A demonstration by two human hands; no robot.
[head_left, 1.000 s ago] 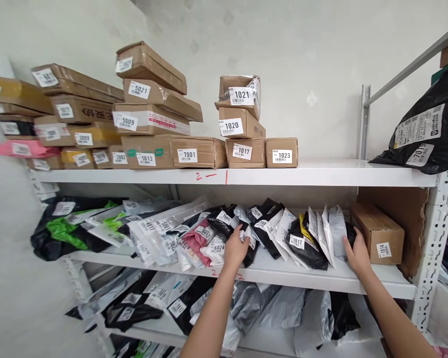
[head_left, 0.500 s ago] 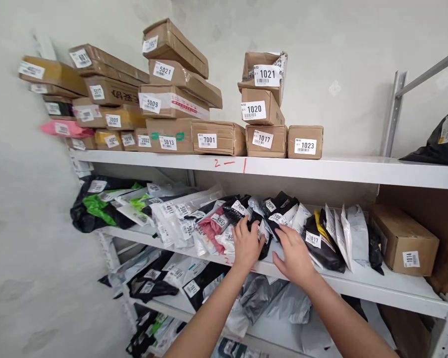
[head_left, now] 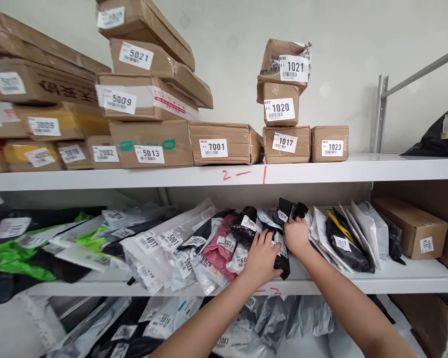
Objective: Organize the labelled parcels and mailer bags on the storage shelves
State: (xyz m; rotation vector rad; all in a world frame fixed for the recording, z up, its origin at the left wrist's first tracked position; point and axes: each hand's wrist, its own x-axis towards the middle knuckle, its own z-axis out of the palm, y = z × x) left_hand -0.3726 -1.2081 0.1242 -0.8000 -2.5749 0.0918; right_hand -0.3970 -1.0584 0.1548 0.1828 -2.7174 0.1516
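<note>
Middle shelf (head_left: 395, 284): left hand (head_left: 262, 257) laid on a black mailer bag (head_left: 282, 258), fingers spread flat. Right hand (head_left: 297, 236) pressed among upright mailer bags (head_left: 283, 217); finger closure cannot be told.

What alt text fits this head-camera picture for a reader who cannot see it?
Two bare hands, left and right, sort through numbered mailer bags standing on a white middle shelf. Labelled cardboard boxes are stacked on the shelf above.
</note>
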